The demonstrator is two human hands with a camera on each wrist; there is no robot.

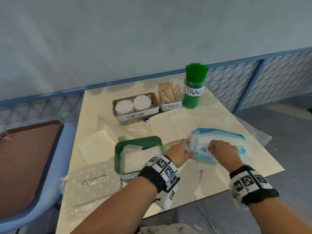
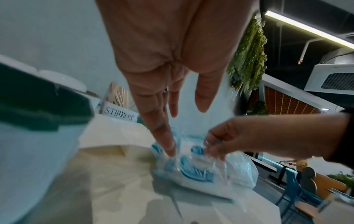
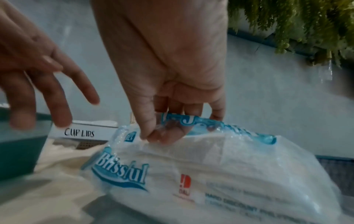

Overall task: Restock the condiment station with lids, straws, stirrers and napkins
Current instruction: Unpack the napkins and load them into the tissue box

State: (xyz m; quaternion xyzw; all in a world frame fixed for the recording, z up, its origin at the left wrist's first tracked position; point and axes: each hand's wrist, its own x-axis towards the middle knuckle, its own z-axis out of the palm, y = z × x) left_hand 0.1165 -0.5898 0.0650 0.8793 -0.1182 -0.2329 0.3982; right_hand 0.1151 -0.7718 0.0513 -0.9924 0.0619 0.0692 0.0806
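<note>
Table [image 1: 87, 115]: right wrist view alone shows right hand [image 3: 172, 91] fingers pinching napkin pack [image 3: 220, 174]; left hand [image 2: 162, 75] fingers straight.

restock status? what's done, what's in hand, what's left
Looks done: cup lids in their basket, stirrers and straws in their labelled holders. In hand: the napkin pack; right hand pinches its wrapper, left hand has straight fingers on its end. Left: the green tray holds some napkins, so top it up from the pack.

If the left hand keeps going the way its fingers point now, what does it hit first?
Most likely the napkin pack: the left hand points its straight fingers at the pack's near-left edge. Whether they already touch the wrapper is unclear.
</note>
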